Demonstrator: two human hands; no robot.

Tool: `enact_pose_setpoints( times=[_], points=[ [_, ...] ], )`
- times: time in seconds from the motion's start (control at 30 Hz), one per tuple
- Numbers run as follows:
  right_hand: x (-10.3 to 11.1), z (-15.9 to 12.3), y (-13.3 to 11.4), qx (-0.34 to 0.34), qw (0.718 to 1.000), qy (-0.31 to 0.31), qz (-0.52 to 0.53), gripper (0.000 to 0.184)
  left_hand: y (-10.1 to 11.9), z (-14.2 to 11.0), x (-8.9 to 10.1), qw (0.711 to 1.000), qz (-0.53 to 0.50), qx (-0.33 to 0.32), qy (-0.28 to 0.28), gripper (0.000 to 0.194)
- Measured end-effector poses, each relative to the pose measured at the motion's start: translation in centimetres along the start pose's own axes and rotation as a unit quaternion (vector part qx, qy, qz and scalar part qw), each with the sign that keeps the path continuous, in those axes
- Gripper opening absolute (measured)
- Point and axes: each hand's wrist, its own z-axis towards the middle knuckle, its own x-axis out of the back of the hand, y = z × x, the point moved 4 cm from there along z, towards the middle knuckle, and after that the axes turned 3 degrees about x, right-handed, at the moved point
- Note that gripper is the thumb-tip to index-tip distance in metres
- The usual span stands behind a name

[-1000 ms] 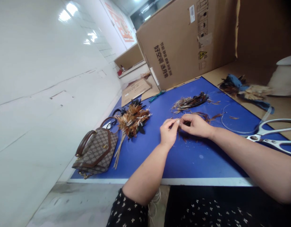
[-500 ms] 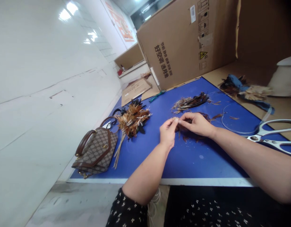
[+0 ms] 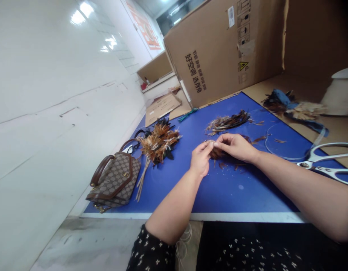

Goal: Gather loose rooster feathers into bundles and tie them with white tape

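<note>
My left hand and my right hand meet over the blue table top, fingertips pinched together on a small bunch of brown feathers. The bunch hangs just below the fingertips, partly hidden by both hands. A few loose feather bits lie on the blue surface under my right wrist. A loose pile of dark and tan feathers lies just beyond my hands.
Finished feather bundles on sticks lie left of my hands, beside a brown patterned handbag. Large steel scissors and a clear thread loop rest at right. A big cardboard box stands behind; more feathers and a white sack far right.
Both hands have shifted slightly away from me while staying pinched together. The brown feather bunch now shows more clearly between and below the fingertips.
</note>
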Motion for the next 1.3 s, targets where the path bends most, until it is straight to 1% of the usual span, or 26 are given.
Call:
enact_pose_setpoints(
  times=[0.13,0.2,0.3,0.4,0.53,0.63,0.73,0.83,0.9,0.97,1.07,1.13,1.3],
  points=[
    [0.2,0.0,0.0,0.047,0.997,0.052,-0.034,0.051,-0.3,0.3,0.4,0.999,0.032,-0.032,0.026,0.032],
    [0.3,0.0,-0.2,0.072,0.994,0.069,-0.045,0.049,-0.3,0.3,0.4,0.998,0.049,-0.036,0.027,0.033],
    [0.3,-0.1,-0.5,0.083,0.994,0.042,-0.048,0.042,-0.2,0.1,0.1,0.998,0.055,-0.008,0.006,0.036],
    [0.3,-0.1,-0.6,0.063,0.998,0.006,-0.011,0.036,0.0,-0.2,-0.2,0.998,0.050,0.036,-0.018,0.041],
    [0.7,0.0,-0.4,0.054,0.998,0.012,-0.009,0.039,0.3,-0.3,-0.3,0.997,0.033,0.058,-0.038,0.041],
    [1.2,0.2,-0.4,0.074,0.996,0.025,-0.040,0.037,0.4,-0.4,-0.3,0.996,0.034,0.063,-0.057,0.039],
    [1.4,0.3,-0.3,0.099,0.993,0.024,-0.060,0.032,0.4,-0.3,-0.1,0.993,0.059,0.064,-0.078,0.040],
    [1.3,0.3,0.0,0.096,0.994,0.006,-0.056,0.032,0.1,-0.3,0.1,0.988,0.096,0.072,-0.093,0.041],
    [1.1,0.3,0.1,0.087,0.995,-0.008,-0.051,0.033,-0.1,-0.3,0.2,0.988,0.101,0.078,-0.092,0.040],
    [1.0,0.3,0.0,0.088,0.995,-0.013,-0.051,0.034,-0.2,-0.2,0.1,0.990,0.083,0.080,-0.084,0.039],
    [0.7,0.1,-0.5,0.116,0.991,-0.012,-0.059,0.036,-0.1,-0.2,-0.1,0.993,0.048,0.080,-0.074,0.040],
    [0.4,0.0,-0.8,0.136,0.988,-0.025,-0.065,0.037,0.0,-0.2,-0.3,0.994,0.037,0.077,-0.072,0.040],
    [-0.1,-0.2,-0.9,0.152,0.984,-0.057,-0.074,0.038,0.0,-0.1,-0.1,0.995,0.042,0.063,-0.068,0.041]
  ],
)
